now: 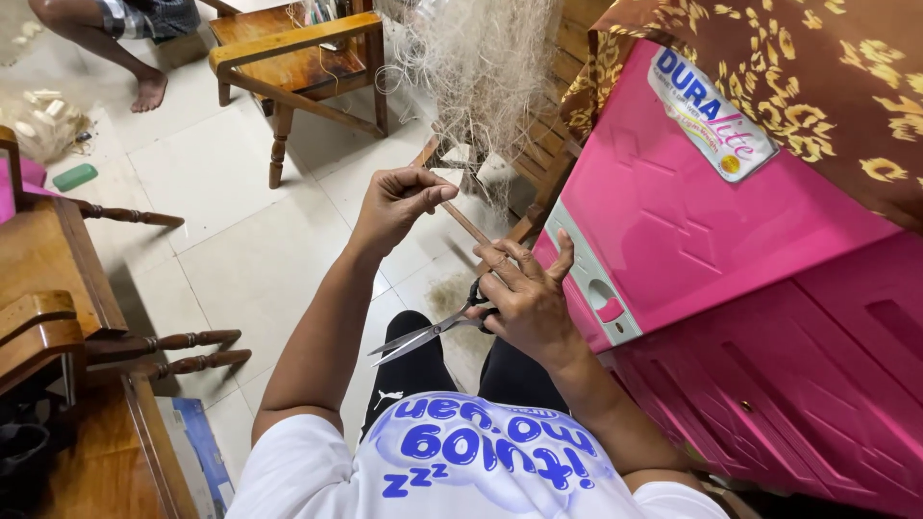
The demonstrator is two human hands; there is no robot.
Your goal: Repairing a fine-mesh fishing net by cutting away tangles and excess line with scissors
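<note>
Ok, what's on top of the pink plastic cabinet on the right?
A brown cloth with a gold leaf pattern drapes over the top of the pink cabinet and hangs down its upper edge. Whatever lies under the cloth is covered and cannot be seen.

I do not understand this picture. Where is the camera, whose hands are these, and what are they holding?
The one picture comes from a camera worn on a person's head, looking down at their own arms. The right hand holds metal scissors, blades slightly apart. The left hand is closed, seemingly pinching thin pale strands from the tangled fibre bundle hanging ahead. Beside it on the right stands a pink plastic cabinet. Wooden chairs stand on the tiled floor. Another person's bare foot shows at the top left.
</note>
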